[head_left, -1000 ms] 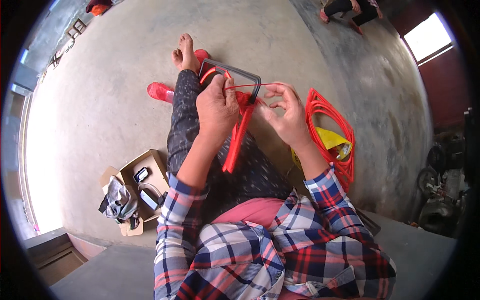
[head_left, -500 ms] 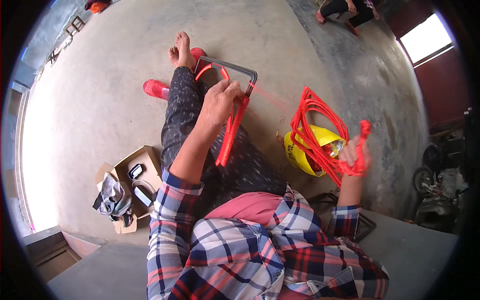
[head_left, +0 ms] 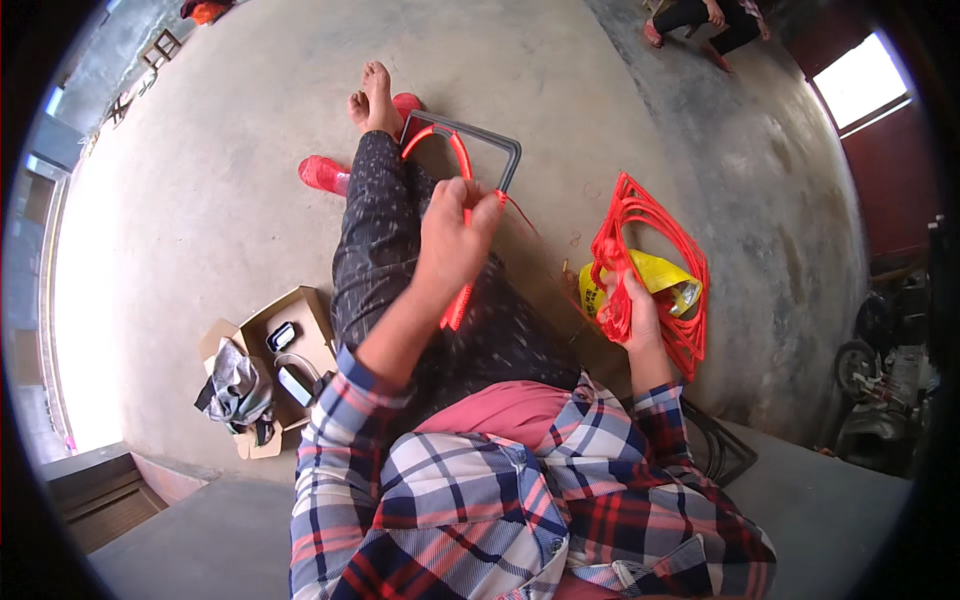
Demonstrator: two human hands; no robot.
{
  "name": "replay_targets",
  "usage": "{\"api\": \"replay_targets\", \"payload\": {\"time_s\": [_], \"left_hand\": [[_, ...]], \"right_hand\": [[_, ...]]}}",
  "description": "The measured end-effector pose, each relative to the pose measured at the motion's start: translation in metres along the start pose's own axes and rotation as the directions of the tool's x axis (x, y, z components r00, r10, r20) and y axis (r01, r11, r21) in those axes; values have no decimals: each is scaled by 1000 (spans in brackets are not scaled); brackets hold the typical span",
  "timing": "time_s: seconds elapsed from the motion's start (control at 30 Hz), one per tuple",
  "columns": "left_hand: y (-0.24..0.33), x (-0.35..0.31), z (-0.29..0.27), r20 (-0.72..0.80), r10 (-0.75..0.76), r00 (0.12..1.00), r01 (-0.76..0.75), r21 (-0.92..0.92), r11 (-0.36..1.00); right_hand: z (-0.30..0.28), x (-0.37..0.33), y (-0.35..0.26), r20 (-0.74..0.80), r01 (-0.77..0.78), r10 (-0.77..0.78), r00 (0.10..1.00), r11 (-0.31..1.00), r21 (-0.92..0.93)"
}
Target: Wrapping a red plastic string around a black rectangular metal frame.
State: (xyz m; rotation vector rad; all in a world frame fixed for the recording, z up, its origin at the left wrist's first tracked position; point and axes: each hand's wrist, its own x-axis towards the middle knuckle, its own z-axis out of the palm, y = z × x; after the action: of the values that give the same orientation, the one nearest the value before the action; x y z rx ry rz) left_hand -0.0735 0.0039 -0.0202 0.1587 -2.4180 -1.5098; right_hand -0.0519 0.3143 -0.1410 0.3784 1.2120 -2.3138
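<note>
Right hand, moved: since the previous picture, the right hand (head_left: pixel 642 315) has come leftward to the left side of the bright-red, many-stranded looped stack (head_left: pixel 672 228); the left hand (head_left: pixel 455 240) sits slightly lower and further right.
Dark-grey, square-cornered frame partly wrapped in red (head_left: pixel 480 133): upper centre of the picture, passing beneath the left hand, which is the nearer; from the right hand it lies up and to the left, well apart.
Long axis of the frame: slopes from the bare grey corner down and slightly left; its red-wrapped end points toward the bottom of the picture.
Yellow printed bag (head_left: pixel 652 268): right of centre, partly behind the looped stack.
Left grip: fingers curled closed around the frame's red-wrapped side.
Right grip: closed on a loose, bunched red thread bundle (head_left: pixel 613 300).
Thin red strand (head_left: pixel 520 212): trails from the frame down and right; its far end is hard to follow.
</note>
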Motion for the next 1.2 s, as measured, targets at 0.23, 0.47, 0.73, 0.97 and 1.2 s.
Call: {"api": "replay_targets", "payload": {"time_s": [0.23, 0.47, 0.73, 0.97, 1.2], "left_hand": [[46, -66, 14, 570, 70, 819, 185, -377, 907], [51, 15, -39, -26, 456, 890, -456, -106, 884], [-3, 63, -2, 200, 307, 931, -365, 550, 751], [-26, 51, -2, -38, 233, 972, -229, 80, 970], [-16, 37, 11, 555, -265, 789, 592, -570, 569]], "right_hand": [[128, -26, -12, 446, 39, -10, 895, 998, -56], [123, 49, -52, 578, 93, -26, 816, 992, -88], [184, 95, -48, 577, 629, -584, 571, -141, -765], [154, 52, -81, 419, 669, -640, 643, 204, -715], [93, -51, -113, 314, 698, -653, 689, 715, -45]]}}
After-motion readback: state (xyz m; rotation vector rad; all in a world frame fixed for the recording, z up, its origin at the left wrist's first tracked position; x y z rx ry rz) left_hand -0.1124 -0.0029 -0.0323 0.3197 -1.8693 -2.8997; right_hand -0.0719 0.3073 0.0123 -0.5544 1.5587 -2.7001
